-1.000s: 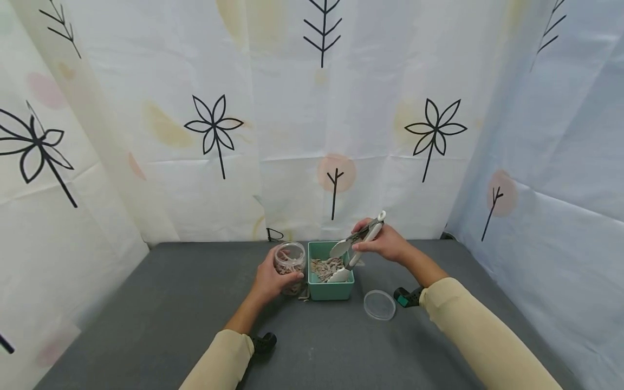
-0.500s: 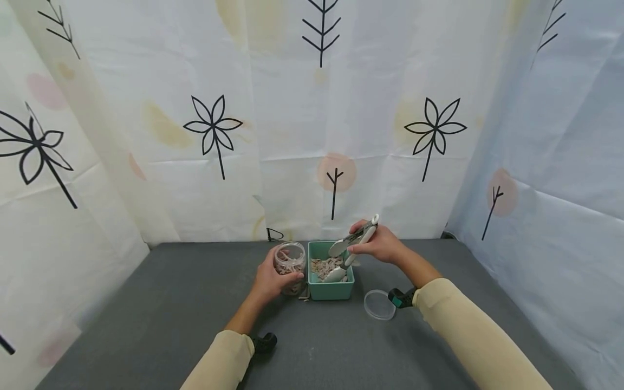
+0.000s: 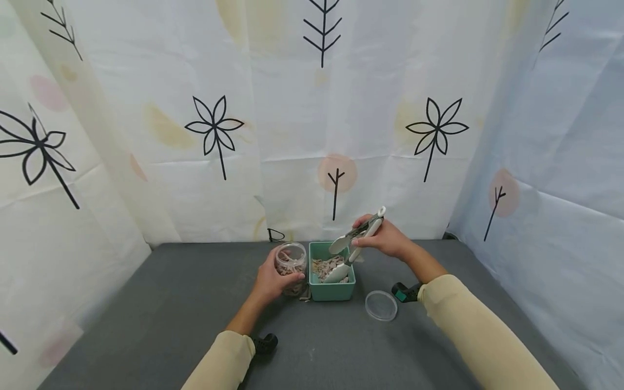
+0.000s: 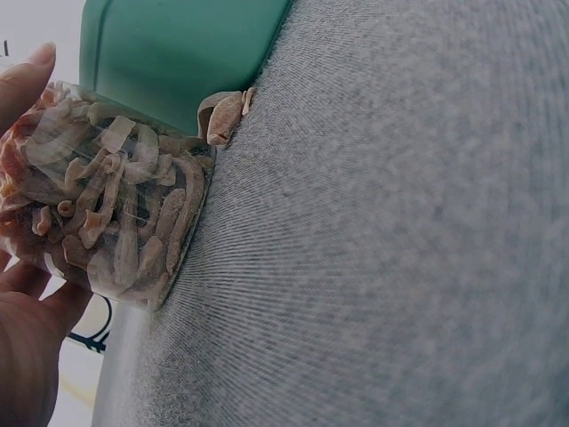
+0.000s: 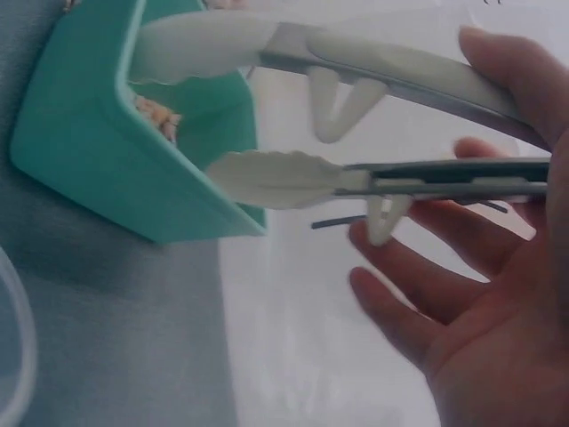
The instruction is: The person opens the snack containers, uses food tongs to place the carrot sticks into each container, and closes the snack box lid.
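Note:
My left hand [image 3: 274, 279] grips a clear jar [image 3: 292, 269] standing on the table, well filled with pale brownish, dried-looking strips and pieces. Directly right of it is a green rectangular bin [image 3: 332, 292] with more of these pieces [image 3: 327, 267] on its bottom. With my right hand [image 3: 385, 239] I hold white-tipped tongs [image 3: 368, 234] by the handles, thumb on one arm and fingers on the other. The tongs are spread apart, and their lower tip reaches into the bin. In the right wrist view nothing shows between the two tips [image 5: 276, 181].
A clear round lid [image 3: 381, 306] lies on the grey table [image 3: 312, 346], right of the bin. Some loose pieces [image 4: 222, 116] rest on the table between jar and bin. A patterned white cloth [image 3: 287, 124] hangs behind and at both sides.
The right hand with the tongs shifted slightly left and down, then back up to the right. The left hand and jar stay in place.

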The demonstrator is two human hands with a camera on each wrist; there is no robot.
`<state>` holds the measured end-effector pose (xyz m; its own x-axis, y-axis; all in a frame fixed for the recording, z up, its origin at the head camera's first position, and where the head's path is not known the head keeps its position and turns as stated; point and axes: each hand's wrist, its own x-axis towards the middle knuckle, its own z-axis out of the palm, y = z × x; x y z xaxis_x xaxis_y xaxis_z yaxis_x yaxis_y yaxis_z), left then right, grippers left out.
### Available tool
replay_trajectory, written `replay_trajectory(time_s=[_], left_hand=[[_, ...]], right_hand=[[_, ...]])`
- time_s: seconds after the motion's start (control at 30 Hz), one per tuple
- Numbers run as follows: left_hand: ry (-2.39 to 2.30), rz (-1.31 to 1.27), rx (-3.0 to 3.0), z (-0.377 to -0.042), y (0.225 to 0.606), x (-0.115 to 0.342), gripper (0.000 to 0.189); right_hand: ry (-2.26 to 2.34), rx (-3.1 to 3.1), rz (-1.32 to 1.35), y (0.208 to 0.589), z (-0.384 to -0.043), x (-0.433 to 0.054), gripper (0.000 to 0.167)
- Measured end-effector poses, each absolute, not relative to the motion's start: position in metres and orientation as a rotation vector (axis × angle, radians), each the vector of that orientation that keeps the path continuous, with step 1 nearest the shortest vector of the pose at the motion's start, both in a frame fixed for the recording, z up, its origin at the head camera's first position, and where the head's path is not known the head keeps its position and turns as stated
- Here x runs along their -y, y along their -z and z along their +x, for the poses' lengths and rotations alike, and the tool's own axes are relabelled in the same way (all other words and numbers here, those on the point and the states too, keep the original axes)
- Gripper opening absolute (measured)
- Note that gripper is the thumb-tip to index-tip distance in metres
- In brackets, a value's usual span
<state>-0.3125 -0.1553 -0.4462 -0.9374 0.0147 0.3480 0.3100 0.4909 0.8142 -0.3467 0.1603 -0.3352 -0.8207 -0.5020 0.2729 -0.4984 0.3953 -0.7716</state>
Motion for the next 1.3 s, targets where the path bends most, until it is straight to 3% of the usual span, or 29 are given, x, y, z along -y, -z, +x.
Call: replay_trajectory(time_s=[0.57,1.3], left_hand=[[1.428,-0.286,2.425,-0.311,0.444,0.155,0.085],[1.42,-0.281,2.448,-0.312,0.446,0.156,0.088]], right_hand=[[1.258,-2.706,-0.934,0.337,-0.341,-0.158,0.046],[1.342,-2.88,-0.877,0.356,-0.331,-0.151,0.037]])
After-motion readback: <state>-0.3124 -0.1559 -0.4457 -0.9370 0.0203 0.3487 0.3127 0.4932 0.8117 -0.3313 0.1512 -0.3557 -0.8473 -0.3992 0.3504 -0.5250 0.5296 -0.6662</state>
